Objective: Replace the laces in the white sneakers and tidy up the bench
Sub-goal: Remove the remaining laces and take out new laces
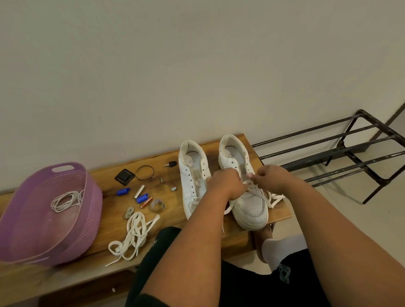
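Both hands were over the right sneaker (pixel 244 193) at the bench's (pixel 204 245) right end. Left hand (pixel 228 184) and right hand (pixel 271 178) each pinched the flat white lace (pixel 274 198) at mid-eyelets; its ends trailed off both sides of the toe. Left sneaker (pixel 193 175) sat just beside it, mostly unlaced. A loose lace pile (pixel 133 236) lay left of that, beyond small clutter. Purple basket (pixel 86 225) at far left held a thin coiled cord (pixel 66 200).
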